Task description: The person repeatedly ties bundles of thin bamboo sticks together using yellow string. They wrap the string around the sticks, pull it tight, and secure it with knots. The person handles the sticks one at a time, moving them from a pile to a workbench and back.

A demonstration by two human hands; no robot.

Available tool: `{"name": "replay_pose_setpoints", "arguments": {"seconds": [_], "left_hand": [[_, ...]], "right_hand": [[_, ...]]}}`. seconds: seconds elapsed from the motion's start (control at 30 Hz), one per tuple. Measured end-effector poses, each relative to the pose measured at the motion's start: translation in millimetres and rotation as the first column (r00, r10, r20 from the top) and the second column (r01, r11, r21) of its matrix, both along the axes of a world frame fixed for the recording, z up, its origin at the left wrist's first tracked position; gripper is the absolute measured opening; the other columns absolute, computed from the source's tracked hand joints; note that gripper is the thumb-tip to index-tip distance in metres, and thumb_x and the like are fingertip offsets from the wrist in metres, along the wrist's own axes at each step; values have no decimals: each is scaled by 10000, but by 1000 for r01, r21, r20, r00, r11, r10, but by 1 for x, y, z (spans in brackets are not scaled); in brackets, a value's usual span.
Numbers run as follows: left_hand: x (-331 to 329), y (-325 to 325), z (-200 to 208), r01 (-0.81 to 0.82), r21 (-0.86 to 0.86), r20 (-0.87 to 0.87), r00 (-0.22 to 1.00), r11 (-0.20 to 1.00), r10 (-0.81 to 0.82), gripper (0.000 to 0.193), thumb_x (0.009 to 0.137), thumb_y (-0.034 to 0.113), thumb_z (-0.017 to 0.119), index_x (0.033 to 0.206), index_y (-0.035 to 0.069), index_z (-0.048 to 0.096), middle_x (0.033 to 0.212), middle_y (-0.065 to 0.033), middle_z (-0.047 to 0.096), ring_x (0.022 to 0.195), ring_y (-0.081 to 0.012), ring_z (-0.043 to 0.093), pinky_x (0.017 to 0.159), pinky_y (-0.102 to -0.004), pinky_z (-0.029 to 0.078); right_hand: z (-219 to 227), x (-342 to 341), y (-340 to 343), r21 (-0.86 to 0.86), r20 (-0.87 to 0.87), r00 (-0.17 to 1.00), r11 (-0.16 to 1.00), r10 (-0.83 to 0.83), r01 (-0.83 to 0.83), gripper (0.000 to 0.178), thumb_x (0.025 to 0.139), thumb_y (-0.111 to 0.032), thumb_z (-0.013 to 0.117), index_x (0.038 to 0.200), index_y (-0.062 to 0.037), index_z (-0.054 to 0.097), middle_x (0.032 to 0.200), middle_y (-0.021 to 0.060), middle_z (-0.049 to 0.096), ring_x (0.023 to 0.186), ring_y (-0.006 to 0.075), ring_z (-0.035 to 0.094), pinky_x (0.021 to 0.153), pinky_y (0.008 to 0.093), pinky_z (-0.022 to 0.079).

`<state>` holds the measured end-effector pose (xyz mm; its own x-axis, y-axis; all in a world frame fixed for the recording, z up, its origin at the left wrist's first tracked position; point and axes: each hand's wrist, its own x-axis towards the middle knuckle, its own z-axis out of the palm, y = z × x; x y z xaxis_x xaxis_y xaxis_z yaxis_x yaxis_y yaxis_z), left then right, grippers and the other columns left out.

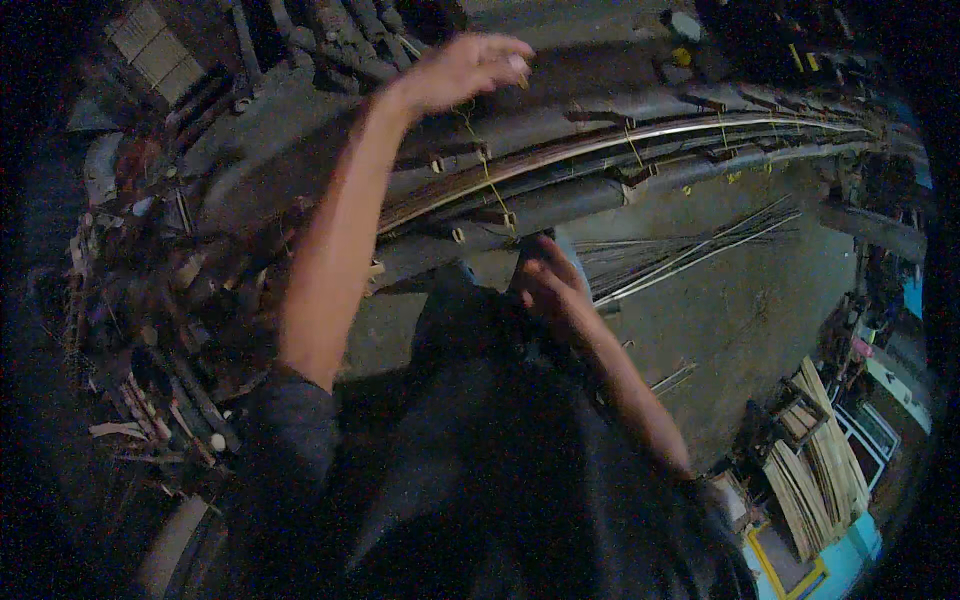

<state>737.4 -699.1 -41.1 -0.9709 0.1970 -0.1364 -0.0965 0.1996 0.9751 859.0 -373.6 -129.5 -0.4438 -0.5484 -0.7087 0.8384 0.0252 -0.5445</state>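
My left hand (468, 76) is stretched out over the far side of a long dark beam-like frame (590, 195). Its fingers are bent together, with a small yellowish bit at the tips that I cannot make out. Closer to my body, my right hand (548, 284) hangs low by the frame's near edge, its fingers smeared and dark. Along the frame runs a bundle of long thin strips (570, 150), curving away to the right. Thin yellow strings (493, 183) cross the bundle at intervals, beside short pegs or brackets (495, 216).
Thin rods (690, 250) lie on the floor at the right of the frame. Scrap wood and clutter (165, 400) pile up on the left. At lower right are pale wooden slats (810, 480) and a yellow-edged frame (785, 570). Dark bars (330, 45) lie at the far left.
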Motion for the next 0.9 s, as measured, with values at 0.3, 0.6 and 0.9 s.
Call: {"name": "replay_pose_setpoints", "arguments": {"seconds": [0.3, 0.6, 0.9], "left_hand": [[145, 89, -79, -533, -625, -425, 845, 570, 325, 312, 913, 213, 499, 1123, 1, 592, 1029, -207, 641, 926, -385, 602, 837, -442, 460], [128, 107, -131, -542, -745, -333, 808, 390, 486, 267, 919, 271, 516, 869, 53, 662, 773, -175, 654, 699, -366, 624, 646, -449, 490], [132, 107, -53, -609, -433, -88, 762, 664, 642, 267, 923, 279, 554, 951, 57, 699, 881, -135, 691, 804, -286, 669, 718, -358, 512]], "right_hand": [[254, -96, -132, 799, -597, -529, 505, 603, -326, 172, 783, -134, 650, 924, -37, 668, 890, 161, 621, 839, 321, 629, 750, 413, 508], [89, -191, -232, 482, -788, -1, 617, 615, -622, 315, 884, -206, 578, 1166, -69, 557, 1037, 165, 594, 948, 305, 600, 814, 424, 487], [35, -41, -58, 637, -524, -331, 103, 785, -764, 284, 791, -101, 626, 1070, -63, 596, 1014, 125, 621, 1035, 325, 569, 863, 401, 481]]}}
